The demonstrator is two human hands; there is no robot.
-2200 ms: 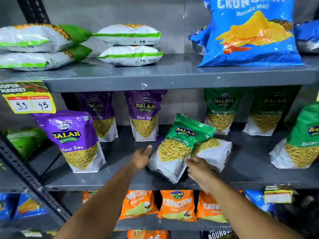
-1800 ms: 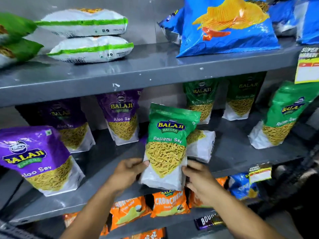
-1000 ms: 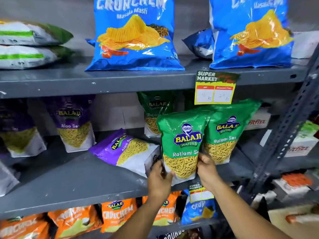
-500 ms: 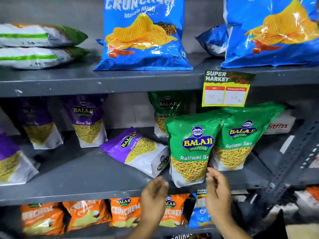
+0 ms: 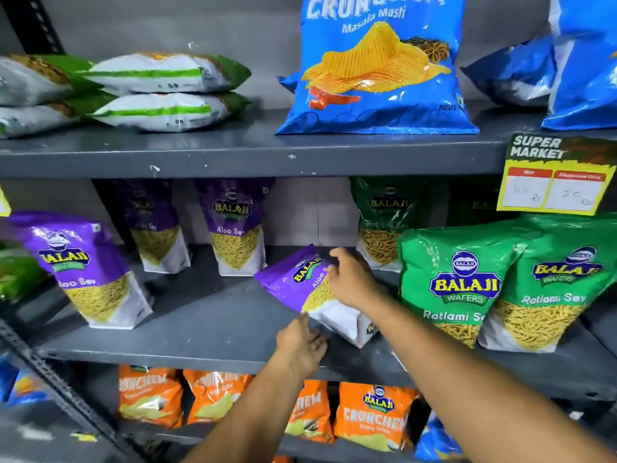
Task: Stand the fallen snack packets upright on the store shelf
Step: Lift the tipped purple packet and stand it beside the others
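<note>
A purple Aloo Sev packet (image 5: 293, 279) lies tilted on its back in the middle of the grey middle shelf (image 5: 207, 322). My right hand (image 5: 350, 282) rests on top of it, fingers spread over its upper part. My left hand (image 5: 300, 342) is open at the packet's lower left corner, fingertips near its white base. To the right, two green Ratlami Sev packets (image 5: 457, 282) (image 5: 554, 289) stand upright. Purple packets stand upright at the left (image 5: 86, 272) and at the back (image 5: 233, 228).
On the top shelf, white-and-green packets (image 5: 160, 91) lie flat in stacks, and blue Crunchem bags (image 5: 380, 68) stand. A yellow price tag (image 5: 554, 175) hangs from the upper shelf edge. Orange Crunchem packets (image 5: 374, 416) fill the shelf below.
Both hands let go of the green packet, which now stands upright. They moved left to the fallen purple packet; my right hand now lies on it.
</note>
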